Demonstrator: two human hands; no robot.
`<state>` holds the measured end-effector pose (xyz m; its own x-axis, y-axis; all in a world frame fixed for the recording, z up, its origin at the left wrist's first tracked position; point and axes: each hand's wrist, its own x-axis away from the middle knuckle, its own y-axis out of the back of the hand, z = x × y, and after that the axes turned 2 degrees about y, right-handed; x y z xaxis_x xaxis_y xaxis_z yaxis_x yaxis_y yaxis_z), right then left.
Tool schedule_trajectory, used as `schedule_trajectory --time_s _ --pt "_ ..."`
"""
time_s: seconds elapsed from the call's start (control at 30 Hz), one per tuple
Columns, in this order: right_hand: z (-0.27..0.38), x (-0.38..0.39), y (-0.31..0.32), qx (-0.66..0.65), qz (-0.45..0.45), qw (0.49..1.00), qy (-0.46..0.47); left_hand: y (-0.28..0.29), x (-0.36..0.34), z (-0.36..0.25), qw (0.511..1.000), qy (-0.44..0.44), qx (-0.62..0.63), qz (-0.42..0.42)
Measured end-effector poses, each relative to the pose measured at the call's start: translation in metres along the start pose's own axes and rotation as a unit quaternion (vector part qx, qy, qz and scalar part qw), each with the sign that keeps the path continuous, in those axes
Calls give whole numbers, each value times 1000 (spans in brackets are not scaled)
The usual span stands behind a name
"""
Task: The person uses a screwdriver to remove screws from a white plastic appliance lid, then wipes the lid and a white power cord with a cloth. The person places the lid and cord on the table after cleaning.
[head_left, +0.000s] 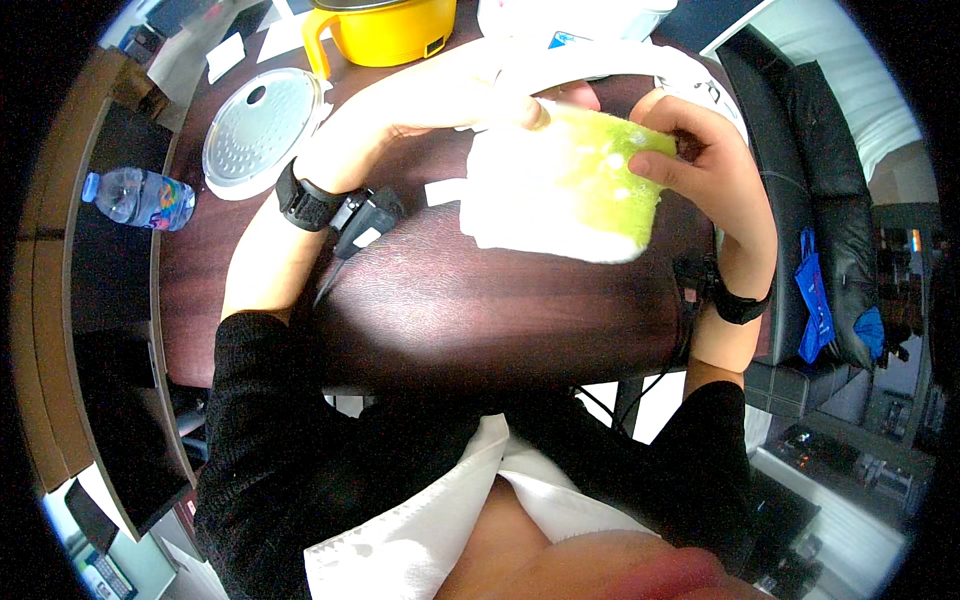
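Between my two hands hangs a fluffy yellow-green cloth (570, 190) above the dark brown table. Strong light washes out its left half to white. My left hand (500, 95) grips the upper left edge, its thumb on the near face and its other fingers mostly behind the cloth. At the upper right corner, my right hand (700, 155) pinches the fabric, thumb in front and fingers curled behind. A white curved object (590, 65), too bright to make out, lies just beyond the hands.
A yellow pot (395, 32) with a handle stands at the far side. Left of it lies a round perforated lid (258, 130). A water bottle (143, 198) is past the table's left edge. A black sofa (825, 180) with a blue strap (812, 295) is at right. Cables hang from my wrist straps.
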<state>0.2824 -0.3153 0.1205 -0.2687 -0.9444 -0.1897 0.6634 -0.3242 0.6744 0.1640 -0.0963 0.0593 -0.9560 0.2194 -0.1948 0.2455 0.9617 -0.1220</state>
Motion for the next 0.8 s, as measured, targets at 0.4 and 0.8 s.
schedule_trajectory --time_s 0.4,0.8 --pt "-8 -3 -9 -54 -68 994 62 11 -11 19 995 46 -72 58" --pt "21 27 25 128 4 987 -100 26 -7 23 996 72 -46 -12"
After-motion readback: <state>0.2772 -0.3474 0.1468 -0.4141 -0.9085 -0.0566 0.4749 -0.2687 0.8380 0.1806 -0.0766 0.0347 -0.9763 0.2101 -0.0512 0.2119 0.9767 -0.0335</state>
